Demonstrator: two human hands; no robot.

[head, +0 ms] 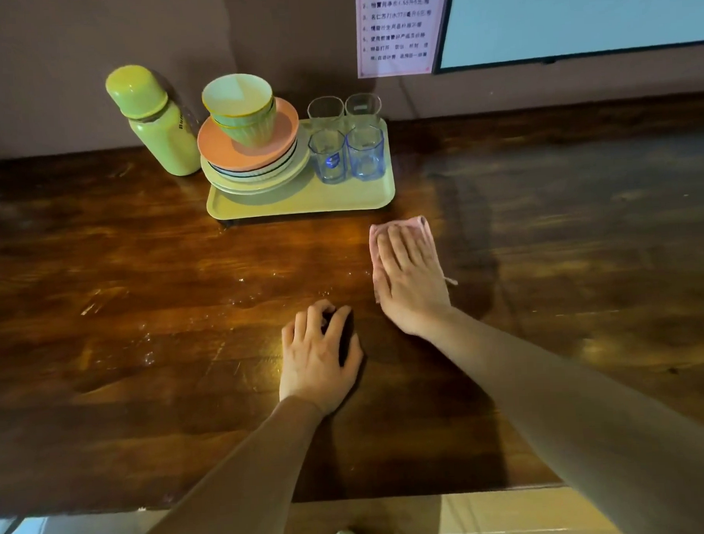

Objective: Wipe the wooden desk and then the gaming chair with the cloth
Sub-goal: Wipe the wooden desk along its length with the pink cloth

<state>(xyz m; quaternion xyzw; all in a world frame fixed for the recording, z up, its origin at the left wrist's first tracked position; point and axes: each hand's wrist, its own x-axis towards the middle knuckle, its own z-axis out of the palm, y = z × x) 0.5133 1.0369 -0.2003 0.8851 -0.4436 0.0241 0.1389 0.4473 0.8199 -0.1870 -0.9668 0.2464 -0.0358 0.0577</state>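
head view, right hand [413, 282] pressing pink cloth [415, 225] flat on wooden desk [140, 256], cloth beneath straight fingers [398, 246], left hand [316, 363] gripping dark object [347, 339]

**Pink cloth flat on the wooden tabletop**

The dark brown, glossy wooden tabletop [140, 256] fills most of the view, from the wall at the back to its front edge at the bottom. Its planks show streaky grain, pale scratches and a few small shiny wet spots left of centre. A small pink fabric cloth [378, 235] lies spread flat on it, right of centre. The right hand [413, 280] presses on the cloth with straight fingers and covers most of it, so only the far edge, the left edge and a thin loose thread on the right show.
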